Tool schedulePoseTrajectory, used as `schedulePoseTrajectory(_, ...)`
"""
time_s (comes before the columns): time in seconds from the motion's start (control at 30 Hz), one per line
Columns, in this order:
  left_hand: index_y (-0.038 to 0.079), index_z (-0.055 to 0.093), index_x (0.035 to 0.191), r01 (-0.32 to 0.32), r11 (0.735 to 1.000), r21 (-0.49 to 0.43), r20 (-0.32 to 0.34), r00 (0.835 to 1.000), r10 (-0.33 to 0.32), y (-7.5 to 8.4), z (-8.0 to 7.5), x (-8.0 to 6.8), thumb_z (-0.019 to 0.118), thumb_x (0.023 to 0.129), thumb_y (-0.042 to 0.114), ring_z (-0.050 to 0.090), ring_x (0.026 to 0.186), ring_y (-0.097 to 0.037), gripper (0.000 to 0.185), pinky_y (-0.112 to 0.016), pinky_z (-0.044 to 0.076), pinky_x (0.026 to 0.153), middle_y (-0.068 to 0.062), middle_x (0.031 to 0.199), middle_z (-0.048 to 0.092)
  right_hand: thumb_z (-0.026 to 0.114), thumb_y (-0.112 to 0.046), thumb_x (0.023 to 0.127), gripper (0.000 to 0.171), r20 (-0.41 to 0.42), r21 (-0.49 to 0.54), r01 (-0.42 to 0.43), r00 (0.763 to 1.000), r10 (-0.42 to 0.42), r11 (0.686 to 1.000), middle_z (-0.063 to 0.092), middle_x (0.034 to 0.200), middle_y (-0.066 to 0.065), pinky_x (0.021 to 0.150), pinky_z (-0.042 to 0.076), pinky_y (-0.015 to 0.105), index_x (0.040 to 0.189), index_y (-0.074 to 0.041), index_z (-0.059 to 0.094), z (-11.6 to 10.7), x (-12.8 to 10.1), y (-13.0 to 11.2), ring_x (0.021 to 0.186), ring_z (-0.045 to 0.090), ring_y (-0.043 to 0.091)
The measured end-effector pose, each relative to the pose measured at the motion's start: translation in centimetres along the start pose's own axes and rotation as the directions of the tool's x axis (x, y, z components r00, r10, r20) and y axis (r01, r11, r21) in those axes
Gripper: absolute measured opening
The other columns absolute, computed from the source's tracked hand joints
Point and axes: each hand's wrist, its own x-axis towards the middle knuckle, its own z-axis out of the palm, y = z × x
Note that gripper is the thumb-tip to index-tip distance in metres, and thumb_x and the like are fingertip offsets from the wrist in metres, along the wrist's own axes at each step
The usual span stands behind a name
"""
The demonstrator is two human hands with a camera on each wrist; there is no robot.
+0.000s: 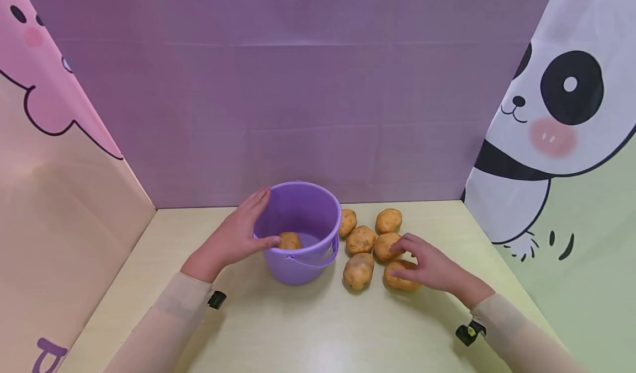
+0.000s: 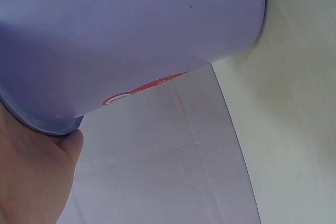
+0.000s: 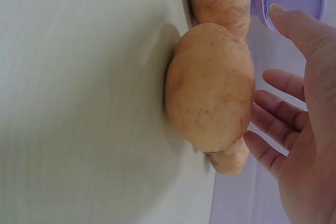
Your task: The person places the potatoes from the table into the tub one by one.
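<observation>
A purple bucket stands upright with one potato visible inside it. At its left side my left hand holds the rim, fingers toward the back and thumb across the near edge. The left wrist view shows that hand right against the bucket's rim. Over the potatoes on the right, my right hand has its thumb and fingers spread, with nothing gripped. Nearest to it lies a large potato, partly covered by the hand; its fingers also overlap another potato.
Several more potatoes lie right of the bucket, among them a front one and a back one. The bucket's handle hangs down at its front right. A purple cloth wall rises behind the pale table.
</observation>
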Motion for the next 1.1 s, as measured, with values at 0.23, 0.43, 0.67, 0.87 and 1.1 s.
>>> schedulePoseTrajectory(0.23, -0.007, 0.025, 0.171, -0.007, 1.000, 0.009, -0.011, 1.000, 0.007, -0.2, 0.1, 0.1, 0.081, 0.095, 0.057, 0.017, 0.169, -0.042, 0.115, -0.061, 0.021, 0.134, -0.021, 0.182, 0.021, 0.092, -0.032, 0.094, 0.041, -0.008, 0.020, -0.008, 1.000, 0.009, 1.000, 0.068, 0.124, -0.002, 0.104, 0.056, 0.059, 0.126, -0.015, 0.073, 0.3, -0.4, 0.4, 0.118, 0.067, 0.024)
schedulePoseTrajectory(0.43, -0.007, 0.024, 0.172, -0.001, 1.000, -0.005, -0.005, 1.000, 0.001, 0.0, 0.0, 0.0, 0.084, 0.095, 0.051, 0.015, 0.169, -0.041, 0.113, -0.061, 0.021, 0.134, -0.021, 0.182, 0.020, 0.092, -0.034, 0.094, 0.043, -0.009, 0.020, -0.018, 1.000, 0.018, 1.000, 0.068, 0.125, -0.001, 0.105, 0.055, 0.059, 0.128, -0.015, 0.073, 0.6, -0.7, 0.6, 0.120, 0.067, 0.031)
schedulePoseTrajectory(0.67, -0.007, 0.025, 0.172, -0.001, 1.000, -0.004, -0.001, 1.000, 0.001, 0.0, 0.0, 0.0, 0.082, 0.095, 0.054, 0.015, 0.169, -0.040, 0.113, -0.061, 0.021, 0.134, -0.020, 0.182, 0.020, 0.092, -0.042, 0.092, 0.052, 0.006, 0.039, -0.041, 0.999, 0.040, 0.998, 0.066, 0.142, 0.002, 0.121, 0.040, 0.070, 0.134, -0.017, 0.074, 1.5, -1.2, 1.2, 0.144, 0.056, 0.045)
schedulePoseTrajectory(0.87, -0.007, 0.025, 0.172, 0.000, 1.000, -0.002, -0.006, 1.000, 0.000, 0.0, 0.0, -0.1, 0.084, 0.095, 0.050, 0.016, 0.169, -0.041, 0.112, -0.061, 0.022, 0.134, -0.021, 0.182, 0.021, 0.095, -0.036, 0.090, 0.054, 0.024, 0.050, -0.031, 0.999, 0.030, 0.998, 0.065, 0.145, 0.003, 0.114, 0.051, 0.058, 0.135, -0.016, 0.074, 2.8, -1.4, 2.1, 0.135, 0.061, 0.029)
schedulePoseTrajectory(1.1, -0.006, 0.025, 0.172, 0.005, 1.000, 0.000, -0.009, 1.000, -0.005, 0.0, 0.0, 0.0, 0.083, 0.095, 0.053, 0.016, 0.169, -0.041, 0.113, -0.062, 0.022, 0.134, -0.020, 0.182, 0.021, 0.095, -0.036, 0.090, 0.052, 0.028, 0.094, -0.042, 0.999, 0.039, 0.995, 0.067, 0.137, 0.001, 0.101, 0.059, 0.040, 0.133, -0.015, 0.074, 3.5, -1.7, 2.6, 0.119, 0.064, 0.019)
